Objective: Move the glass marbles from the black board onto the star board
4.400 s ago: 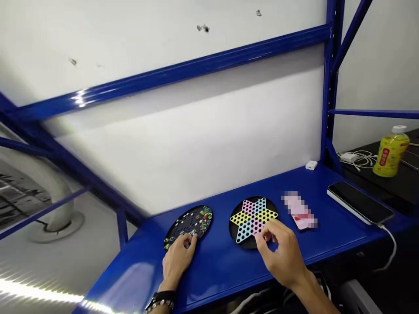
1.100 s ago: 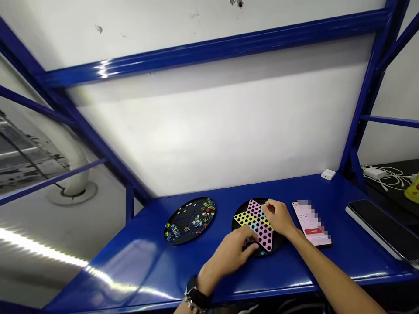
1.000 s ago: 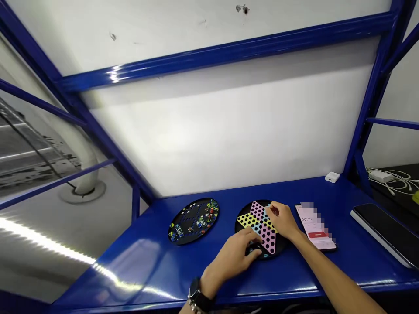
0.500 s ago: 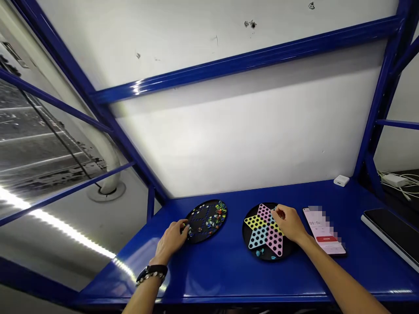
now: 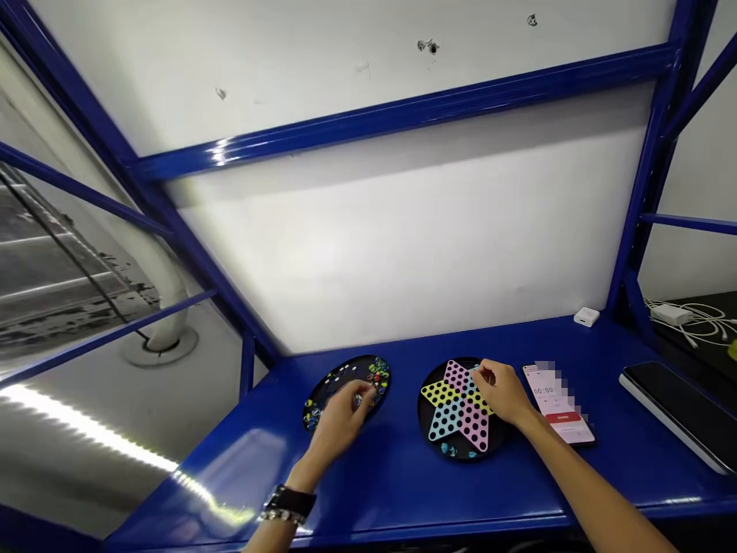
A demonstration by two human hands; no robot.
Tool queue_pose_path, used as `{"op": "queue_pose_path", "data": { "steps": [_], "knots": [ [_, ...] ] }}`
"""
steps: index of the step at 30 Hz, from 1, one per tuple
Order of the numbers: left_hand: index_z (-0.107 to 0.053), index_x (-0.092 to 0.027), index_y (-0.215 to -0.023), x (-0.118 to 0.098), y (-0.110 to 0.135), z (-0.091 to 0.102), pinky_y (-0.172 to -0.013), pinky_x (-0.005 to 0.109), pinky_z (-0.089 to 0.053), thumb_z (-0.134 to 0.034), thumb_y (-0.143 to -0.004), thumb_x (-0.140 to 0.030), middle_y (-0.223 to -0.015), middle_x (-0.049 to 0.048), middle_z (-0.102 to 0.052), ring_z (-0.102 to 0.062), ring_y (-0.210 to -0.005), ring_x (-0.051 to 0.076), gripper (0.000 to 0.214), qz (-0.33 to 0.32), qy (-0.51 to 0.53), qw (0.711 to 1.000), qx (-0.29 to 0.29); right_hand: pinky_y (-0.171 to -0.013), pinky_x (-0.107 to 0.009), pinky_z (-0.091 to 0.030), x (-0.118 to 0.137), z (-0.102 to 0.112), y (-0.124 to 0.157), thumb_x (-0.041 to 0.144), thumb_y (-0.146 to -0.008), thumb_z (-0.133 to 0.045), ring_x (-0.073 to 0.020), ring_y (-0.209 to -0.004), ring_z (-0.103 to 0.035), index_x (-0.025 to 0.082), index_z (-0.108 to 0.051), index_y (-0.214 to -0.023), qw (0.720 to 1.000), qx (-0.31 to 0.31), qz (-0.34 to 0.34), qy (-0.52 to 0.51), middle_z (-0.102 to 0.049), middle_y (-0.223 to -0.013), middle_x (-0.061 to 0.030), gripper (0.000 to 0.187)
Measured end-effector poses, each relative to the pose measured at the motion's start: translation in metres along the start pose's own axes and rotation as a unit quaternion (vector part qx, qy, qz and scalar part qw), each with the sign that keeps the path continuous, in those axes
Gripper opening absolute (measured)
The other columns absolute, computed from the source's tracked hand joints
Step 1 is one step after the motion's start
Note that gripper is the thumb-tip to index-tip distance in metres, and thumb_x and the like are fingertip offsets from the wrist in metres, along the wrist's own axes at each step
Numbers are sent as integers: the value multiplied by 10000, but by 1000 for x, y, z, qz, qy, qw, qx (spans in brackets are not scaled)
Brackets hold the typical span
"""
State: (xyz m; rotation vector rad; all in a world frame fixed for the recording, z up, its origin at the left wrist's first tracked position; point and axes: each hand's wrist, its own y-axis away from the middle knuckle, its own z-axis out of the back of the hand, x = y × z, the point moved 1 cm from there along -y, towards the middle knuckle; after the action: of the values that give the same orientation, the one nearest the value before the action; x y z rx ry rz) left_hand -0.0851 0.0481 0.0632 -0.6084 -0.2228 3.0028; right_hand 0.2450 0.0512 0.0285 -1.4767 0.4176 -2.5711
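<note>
Black wristband [image 5: 291,503] behind it, the left hand [image 5: 341,418] curls over multicoloured marbles [image 5: 377,378] in a round black tray [image 5: 365,369], the right hand [image 5: 500,390] over a pink, yellow and blue star-shaped board [image 5: 454,413] in a second black tray [image 5: 500,438] on the glossy blue table [image 5: 391,491], whether either grasps anything impossible to tell.

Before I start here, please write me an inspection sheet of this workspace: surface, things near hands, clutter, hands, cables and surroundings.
Surface: glossy blue table.
Things near hands: marble tray; star board in a black dish, light-blue pieces near its rim.
Clutter: lit phone, dark-screened device, small white box.
Hands: left hand over the marble tray, right hand at the star board's right side; grips unclear.
Cables: white cables beyond the table's right end.
Surroundings: blue frame, marked white wall.
</note>
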Motion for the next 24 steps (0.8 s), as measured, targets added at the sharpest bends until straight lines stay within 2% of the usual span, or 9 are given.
{"op": "queue_pose_path", "data": {
  "steps": [3, 5, 7, 10, 14, 17, 20, 23, 24],
  "knots": [
    [-628, -244, -1004, -68, 35, -23, -792, 285, -465, -432, -972, -418, -989, 34, -683, -612, -876, 181, 264, -160, 55, 982, 78, -550, -256, -326, -2, 1, 0, 426, -879, -487, -144, -584, -478, 223, -437, -615, 1000, -3, 2, 2, -568, -622, 9, 336],
    [-639, -256, -997, -100, 53, -34, -824, 297, -450, -478, -967, -356, -1008, 32, -679, -599, -931, 188, 191, -235, 46, 963, 121, -554, -257, -331, -3, 1, -1, 424, -880, -489, -143, -585, -477, 224, -434, -616, 1000, -3, 3, 2, -567, -624, 10, 336],
    [-652, -276, -1026, -117, 62, -42, -820, 305, -434, -519, -955, -309, -1027, 23, -679, -590, -957, 191, 154, -284, 27, 947, 149, -562, -258, -339, -4, 1, -1, 423, -885, -487, -142, -585, -477, 224, -437, -619, 1000, -3, 6, 3, -564, -623, 11, 335],
    [-677, -315, -1069, -121, 62, -48, -804, 309, -416, -532, -958, -259, -1051, 8, -681, -585, -958, 182, 191, -317, 0, 936, 153, -569, -256, -344, -4, 1, -2, 425, -892, -482, -141, -585, -475, 224, -439, -624, 1000, 0, 8, 8, -557, -620, 14, 337],
    [-702, -313, -1060, -111, 50, -46, -784, 301, -424, -526, -968, -277, -1016, 10, -681, -594, -919, 167, 202, -327, -14, 936, 128, -565, -250, -336, -1, 2, -1, 423, -886, -482, -139, -592, -473, 222, -434, -622, 1000, 3, 6, 12, -558, -626, 12, 335],
    [-688, -286, -1071, -88, 23, -38, -836, 300, -456, -464, -987, -317, -1049, 25, -676, -608, -959, 173, 242, -288, 3, 955, 69, -559, -246, -328, -1, 2, -1, 423, -880, -485, -139, -592, -473, 221, -440, -626, 1000, 6, -4, 12, -559, -625, 12, 327],
    [-648, -214, -1169, -45, -28, -31, -973, 343, -451, -374, -988, -308, -1163, 85, -660, -609, -1081, 217, 341, -165, -25, 986, -7, -556, -243, -324, -1, 1, -1, 416, -878, -485, -137, -589, -468, 220, -439, -623, 1000, 6, -9, 10, -559, -621, 14, 325],
    [-582, -140, -1288, 4, -82, -33, -1055, 388, -417, -430, -926, -319, -1278, 146, -628, -576, -1208, 278, 432, -4, -71, 997, 15, -554, -241, -322, -1, 0, -1, 397, -873, -487, -135, -589, -469, 218, -442, -622, 1000, 5, -11, 8, -564, -627, 14, 312],
    [-587, -119, -1281, 15, -97, -35, -1045, 386, -429, -441, -913, -325, -1264, 157, -641, -587, -1203, 285, 446, 10, -71, 997, 23, -554, -241, -322, -1, 0, -2, 395, -872, -488, -135, -591, -471, 217, -445, -622, 1000, 3, -12, 8, -566, -631, 13, 309]
  ]
}}
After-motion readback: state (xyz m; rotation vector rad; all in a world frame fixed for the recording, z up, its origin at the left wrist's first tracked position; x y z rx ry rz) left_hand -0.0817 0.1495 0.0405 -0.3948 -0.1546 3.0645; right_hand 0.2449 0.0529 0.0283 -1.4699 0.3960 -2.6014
